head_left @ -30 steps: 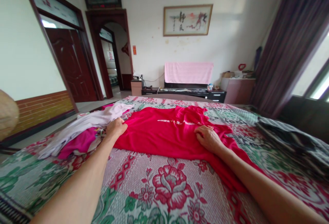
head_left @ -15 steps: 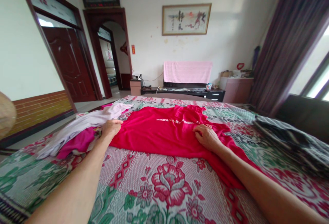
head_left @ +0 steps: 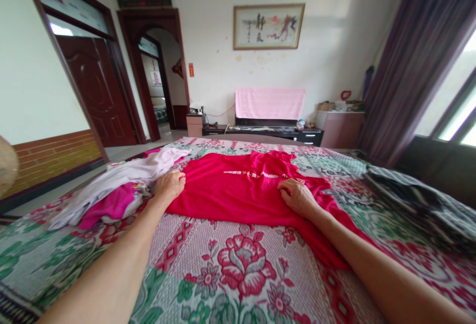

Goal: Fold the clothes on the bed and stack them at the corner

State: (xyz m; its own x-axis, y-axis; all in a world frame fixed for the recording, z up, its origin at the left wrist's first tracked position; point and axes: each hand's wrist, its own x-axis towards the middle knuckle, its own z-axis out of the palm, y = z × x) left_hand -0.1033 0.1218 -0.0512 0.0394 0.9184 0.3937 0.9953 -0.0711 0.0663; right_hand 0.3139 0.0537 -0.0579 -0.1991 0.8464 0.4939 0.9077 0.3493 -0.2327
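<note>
A red T-shirt (head_left: pixel 230 195) with a line of white lettering lies spread sideways over a flower-patterned bedspread (head_left: pixel 208 264). My left hand (head_left: pixel 171 185) is closed on the shirt's left edge. Farther right, my right hand (head_left: pixel 297 196) pinches the red cloth near the end of the lettering, its fingers curled in. Part of the shirt trails toward me beneath my right forearm, and its far right side is bunched in folds.
Left of the shirt is a heap of clothes, with a pale garment (head_left: pixel 122 185) over a magenta one (head_left: pixel 107 206). Dark striped fabric (head_left: pixel 416 205) lies at the right. Beyond the bed stands a low black cabinet (head_left: pixel 314 137), with a pink cloth (head_left: pixel 270 103) above it.
My left hand has moved slightly to the right, bringing the shirt's left edge inward. My right hand keeps its hold in nearly the same place.
</note>
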